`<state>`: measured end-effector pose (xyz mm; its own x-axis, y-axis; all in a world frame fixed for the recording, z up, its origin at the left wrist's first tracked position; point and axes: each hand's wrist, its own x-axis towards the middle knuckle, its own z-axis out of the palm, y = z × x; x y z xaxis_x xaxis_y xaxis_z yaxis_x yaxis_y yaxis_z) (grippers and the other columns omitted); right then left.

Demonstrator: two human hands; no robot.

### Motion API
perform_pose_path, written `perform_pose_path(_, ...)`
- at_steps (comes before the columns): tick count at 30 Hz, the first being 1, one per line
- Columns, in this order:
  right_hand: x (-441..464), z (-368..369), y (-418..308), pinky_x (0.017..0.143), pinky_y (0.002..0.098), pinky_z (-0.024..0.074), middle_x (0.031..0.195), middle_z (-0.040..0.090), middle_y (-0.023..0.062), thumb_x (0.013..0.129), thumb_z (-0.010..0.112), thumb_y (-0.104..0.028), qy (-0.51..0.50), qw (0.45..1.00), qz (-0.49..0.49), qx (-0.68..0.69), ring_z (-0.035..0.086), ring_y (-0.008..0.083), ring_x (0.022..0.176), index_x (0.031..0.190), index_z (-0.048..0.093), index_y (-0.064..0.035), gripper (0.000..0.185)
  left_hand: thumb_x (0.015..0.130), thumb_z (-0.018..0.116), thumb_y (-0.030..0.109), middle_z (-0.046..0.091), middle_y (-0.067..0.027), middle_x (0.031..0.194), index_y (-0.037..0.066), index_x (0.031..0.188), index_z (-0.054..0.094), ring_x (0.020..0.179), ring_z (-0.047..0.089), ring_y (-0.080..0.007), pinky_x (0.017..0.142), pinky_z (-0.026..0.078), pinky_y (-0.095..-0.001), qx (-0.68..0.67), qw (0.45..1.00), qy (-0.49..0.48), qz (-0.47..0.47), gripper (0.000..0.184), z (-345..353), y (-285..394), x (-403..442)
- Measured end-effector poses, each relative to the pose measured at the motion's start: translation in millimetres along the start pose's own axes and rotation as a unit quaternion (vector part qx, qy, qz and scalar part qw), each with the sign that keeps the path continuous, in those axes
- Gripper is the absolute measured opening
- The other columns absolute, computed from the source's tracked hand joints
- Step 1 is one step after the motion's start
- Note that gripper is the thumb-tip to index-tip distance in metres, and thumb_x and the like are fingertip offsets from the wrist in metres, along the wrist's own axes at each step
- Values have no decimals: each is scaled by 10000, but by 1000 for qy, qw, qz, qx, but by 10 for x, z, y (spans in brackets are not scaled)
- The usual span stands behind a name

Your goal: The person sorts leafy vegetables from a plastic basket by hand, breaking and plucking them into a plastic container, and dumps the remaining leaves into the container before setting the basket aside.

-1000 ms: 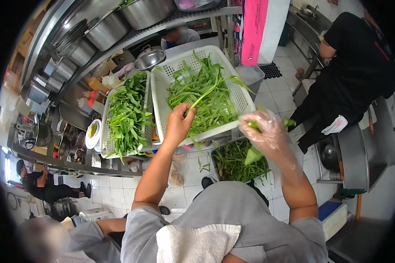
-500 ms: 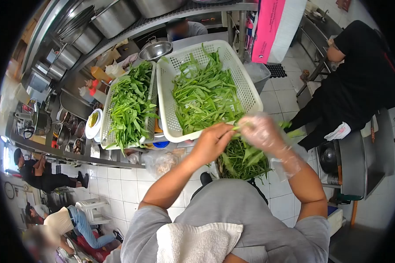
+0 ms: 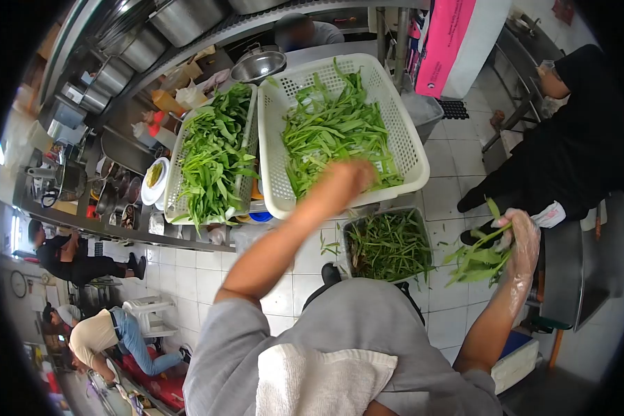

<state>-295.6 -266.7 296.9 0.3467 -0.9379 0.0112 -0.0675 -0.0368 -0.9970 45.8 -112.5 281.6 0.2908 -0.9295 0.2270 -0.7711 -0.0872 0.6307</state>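
Note:
My right hand, in a clear plastic glove, is closed round the stems of a bunch of leafy greens and holds it out to the right. The leaves hang down from the hand. My bare left hand is over the front of the large white perforated basket. Motion blur hides its fingers and anything in them. Cut green leaves and stems lie inside that basket. Below it on the floor stands a bin filled with green trimmings.
A narrower white basket heaped with long-leaf greens stands left of the large one. Behind them is a metal colander. A person in black stands at the right, near steel counters. Other people are at the far left and behind the shelf.
My hands have parted from each other. The right has swung out to the right and down with the greens; the left has moved up over the large basket.

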Motion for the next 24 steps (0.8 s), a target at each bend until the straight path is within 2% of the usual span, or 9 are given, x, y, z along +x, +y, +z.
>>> perform_pose_path(5,-151,-15,146,486,206,302,742,627,54,903,558,-235,-20,1000,-3,20,392,62,526,877,617,-25,219,835,554,121,629,-151,1068,46,985,649,1013,608,-309,850,479,-468,468,878,3,-102,193,-357,-1339,612)
perform_pose_path(6,-173,20,154,486,206,302,742,627,54,903,558,-235,-16,1000,-3,20,392,62,526,877,617,-25,219,835,554,121,629,-151,1068,46,985,649,1013,608,-309,850,479,-468,468,878,3,-98,193,-298,-1580,572)
perform_pose_path(8,-202,94,197,485,206,310,745,629,55,903,559,-229,-37,999,-12,10,395,64,520,880,620,-25,214,811,560,126,615,-119,1096,67,963,641,1082,567,-286,860,455,-511,571,800,-122,-140,182,-240,-1906,548)
perform_pose_path(12,-237,245,202,504,218,341,762,640,52,910,544,-187,-76,993,-60,-74,453,75,557,879,627,-22,187,813,550,120,613,-152,1050,40,971,623,1048,566,-327,832,473,-484,487,854,-96,-159,192,-369,-1955,665)
perform_pose_path(14,-220,297,193,509,220,347,762,647,42,905,551,-197,-64,997,-13,-49,473,80,562,875,630,-28,189,821,518,106,599,-202,1027,14,1004,588,1008,566,-385,813,485,-463,298,942,7,-154,216,-487,-2030,770)
perform_pose_path(15,-208,316,213,524,223,363,756,647,37,898,558,-213,-80,996,7,-31,499,82,585,884,636,-32,197,835,486,96,583,-248,999,-4,1037,546,941,569,-438,790,492,-452,315,946,-34,-68,233,-524,-2303,812)
perform_pose_path(18,-196,482,189,558,229,395,750,649,28,884,575,-243,-106,993,34,-37,550,89,644,905,648,-40,217,805,548,99,581,-267,1032,-2,1079,479,900,605,-439,779,493,-523,295,954,-24,-55,300,-522,-2234,703)
perform_pose_path(23,-234,746,-36,582,260,467,757,680,3,895,572,-219,-189,978,65,-54,574,77,639,937,671,-53,198,827,526,133,659,-164,961,39,1090,521,912,642,-355,761,508,-485,454,866,-144,-150,280,-276,-2134,611)
perform_pose_path(24,-241,763,-43,570,260,464,744,681,0,896,575,-211,-208,974,68,-63,564,69,618,927,673,-53,188,829,514,98,638,-185,997,28,1055,518,903,637,-375,750,501,-509,410,890,-131,-152,237,-253,-2267,637)
